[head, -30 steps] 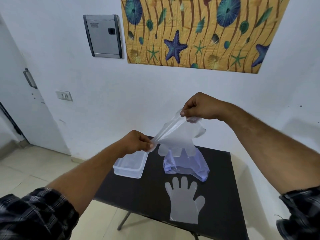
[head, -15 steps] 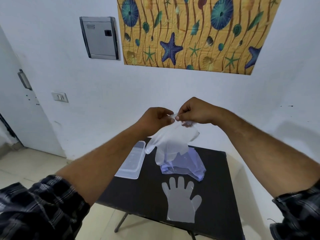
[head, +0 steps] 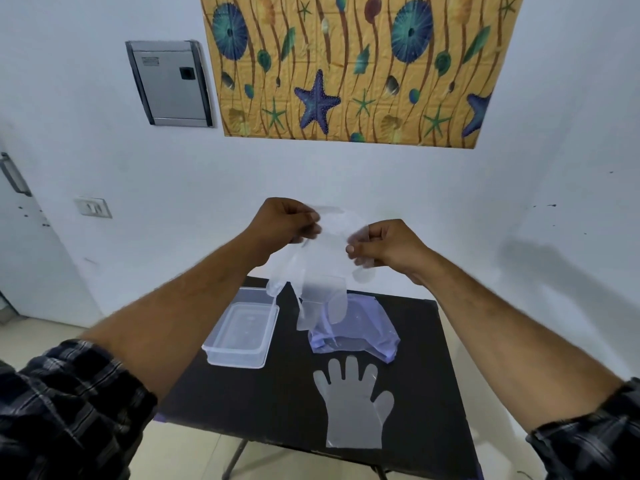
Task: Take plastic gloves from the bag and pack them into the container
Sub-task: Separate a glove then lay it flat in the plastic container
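I hold a clear plastic glove [head: 322, 271] up in the air above the table, fingers hanging down. My left hand [head: 284, 225] pinches its upper left edge and my right hand [head: 384, 245] pinches the upper right edge. Below it lies the crumpled bluish plastic bag [head: 360, 334] at the back of the black table [head: 263, 403]. A clear rectangular container [head: 242, 329] stands open to the bag's left, and I see nothing inside it. A second clear glove [head: 353, 400] lies flat on the table near the front, fingers pointing away from me.
The small black table stands against a white wall, with tiled floor to its left and front. A grey metal panel [head: 171, 83] and a sea-themed yellow cloth [head: 353, 67] hang on the wall. A door [head: 20, 237] is at the far left.
The two hands came together at the glove's top, then parted again. My left hand has risen from low left to the upper left edge; the right hand has dropped slightly.
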